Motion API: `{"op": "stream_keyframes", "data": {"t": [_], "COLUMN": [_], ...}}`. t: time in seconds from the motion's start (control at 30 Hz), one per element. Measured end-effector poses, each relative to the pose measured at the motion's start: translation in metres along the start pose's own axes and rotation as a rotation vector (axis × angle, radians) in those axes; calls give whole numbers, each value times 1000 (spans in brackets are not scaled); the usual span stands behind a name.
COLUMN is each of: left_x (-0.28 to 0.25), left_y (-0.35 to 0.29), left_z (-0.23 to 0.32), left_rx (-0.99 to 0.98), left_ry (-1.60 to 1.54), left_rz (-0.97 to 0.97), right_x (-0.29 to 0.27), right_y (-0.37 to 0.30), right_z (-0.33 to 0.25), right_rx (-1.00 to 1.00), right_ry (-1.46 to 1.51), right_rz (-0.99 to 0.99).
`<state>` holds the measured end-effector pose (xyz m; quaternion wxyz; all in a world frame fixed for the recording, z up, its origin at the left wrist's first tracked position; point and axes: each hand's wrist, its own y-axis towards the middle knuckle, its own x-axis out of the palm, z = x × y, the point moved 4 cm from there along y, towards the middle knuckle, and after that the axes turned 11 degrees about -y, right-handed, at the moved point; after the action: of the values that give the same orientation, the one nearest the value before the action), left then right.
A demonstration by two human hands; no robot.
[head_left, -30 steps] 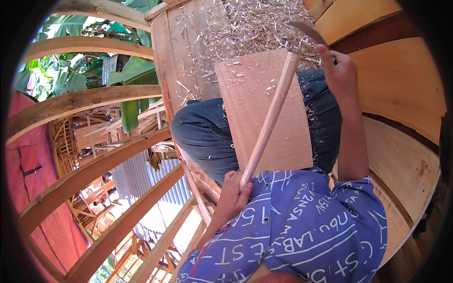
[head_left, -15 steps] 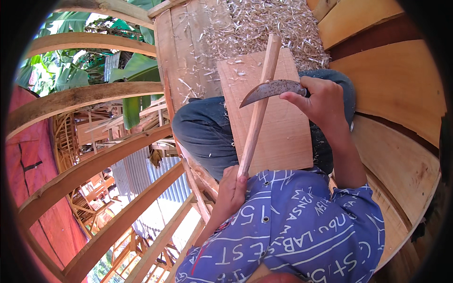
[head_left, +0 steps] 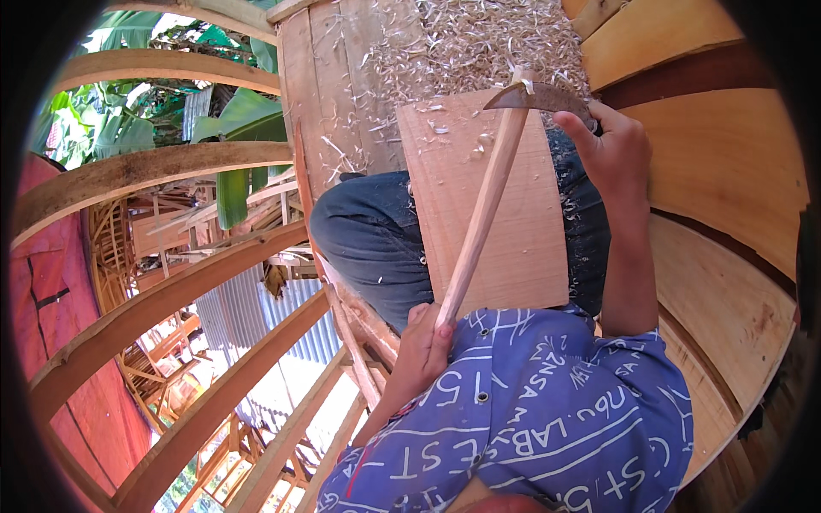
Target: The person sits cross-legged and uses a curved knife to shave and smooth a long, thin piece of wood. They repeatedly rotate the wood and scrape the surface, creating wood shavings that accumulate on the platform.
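Note:
My left hand (head_left: pixel 421 344) is closed round the near end of a wooden stick (head_left: pixel 484 221), close to my shirt. The stick slants away from me across a flat wooden board (head_left: pixel 453 184) that lies on my lap. Out at the stick's far end, my right hand (head_left: pixel 617 145) grips a curved knife (head_left: pixel 547 97); its handle is mostly hidden by the fingers. The dark, spotted blade crosses the stick near its tip, with a pale curl of wood at the edge. A few small shavings lie on the board.
Beyond the board, a thick heap of wood shavings (head_left: pixel 487 38) covers part of the plank floor (head_left: pixel 325 94). A slatted wooden railing (head_left: pixel 171 239) runs along my left. On my right stands a wall of wide planks (head_left: pixel 718 141). My bent knees (head_left: pixel 363 231) flank the board.
My right hand has pushed the knife away from me along the stick, from about two thirds up to near its tip. The stick's far end has shifted right. My left hand keeps its hold.

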<state>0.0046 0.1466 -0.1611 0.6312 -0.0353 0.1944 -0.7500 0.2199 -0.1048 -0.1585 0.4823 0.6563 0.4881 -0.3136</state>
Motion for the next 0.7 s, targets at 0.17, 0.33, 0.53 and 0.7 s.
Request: {"op": "stream_keyframes", "data": {"t": [0.17, 0.33, 0.53, 0.7], "left_x": [-2, -5, -5, -2], "left_y": [-1, -2, -9, -1], "left_z": [1, -5, -4, -4], "left_rx": [-61, -24, 45, 8], "left_ry": [-34, -4, 21, 18], "left_rz": [11, -37, -23, 10], "right_x": [5, 1, -2, 9], "right_y": [-2, -22, 8, -3], "right_z": [-10, -43, 10, -9], "right_rx": [27, -99, 229, 58], "right_ry": [44, 98, 192, 176], "right_rz": [-104, -143, -194, -151]}}
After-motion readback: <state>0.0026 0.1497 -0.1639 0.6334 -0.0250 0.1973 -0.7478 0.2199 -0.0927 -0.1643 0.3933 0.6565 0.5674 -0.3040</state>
